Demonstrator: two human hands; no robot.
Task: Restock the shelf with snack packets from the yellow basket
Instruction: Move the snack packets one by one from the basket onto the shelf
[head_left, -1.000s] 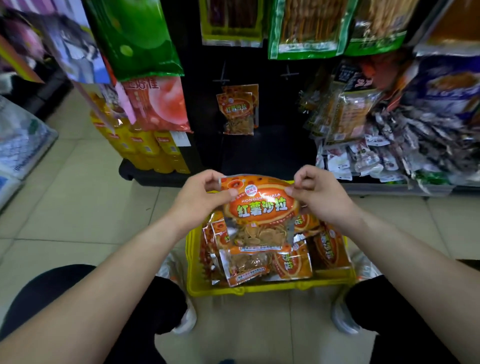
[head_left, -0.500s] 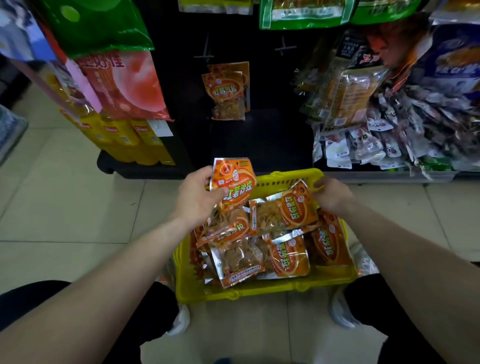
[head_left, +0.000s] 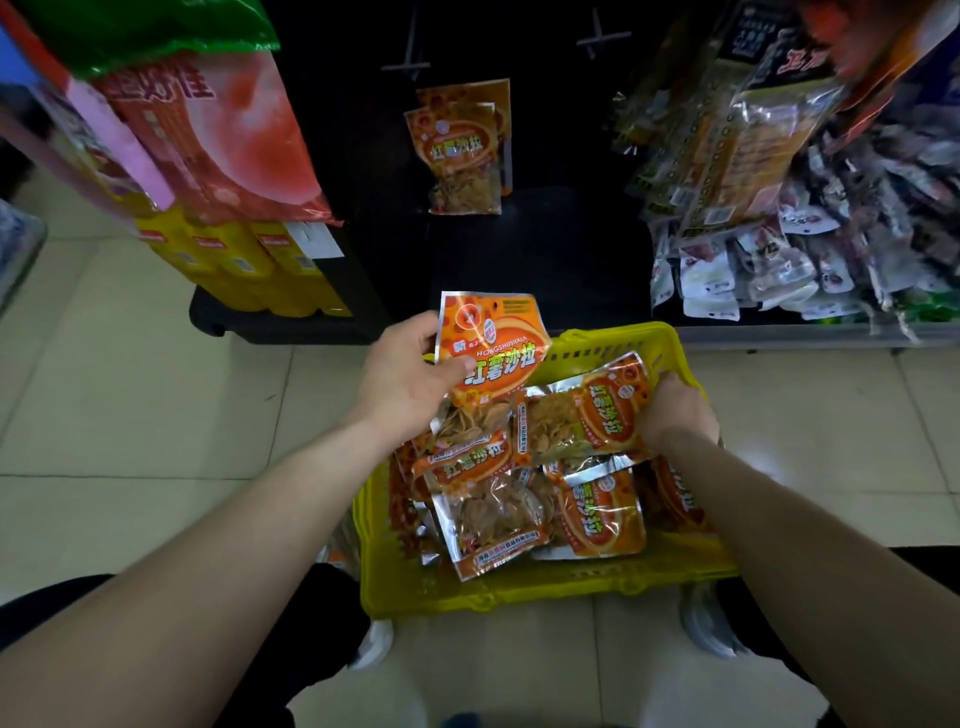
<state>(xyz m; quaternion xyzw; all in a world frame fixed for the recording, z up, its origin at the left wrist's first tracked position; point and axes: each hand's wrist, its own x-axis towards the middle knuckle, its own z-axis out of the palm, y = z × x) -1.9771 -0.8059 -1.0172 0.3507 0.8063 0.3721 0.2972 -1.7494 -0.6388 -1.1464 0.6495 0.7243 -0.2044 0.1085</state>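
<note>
Head view, left hand (head_left: 402, 382) holds HONGSHUSHALA packet (head_left: 491, 348), right hand (head_left: 675, 410) grips second packet (head_left: 582, 415)

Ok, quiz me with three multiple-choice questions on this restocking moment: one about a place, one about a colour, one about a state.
1. Where does the yellow basket stand?
A. on the floor
B. on a counter
C. on a cart

2. What colour is most of the raised packet in the left hand?
A. green
B. orange
C. blue

3. What is the right hand doing?
A. hanging empty
B. pressing the tiles
C. gripping a second packet in the basket

Answers:
1 A, tiles show all around its base.
2 B, its front is orange with a silver edge.
3 C, its fingers curl at that packet's edge.
</note>
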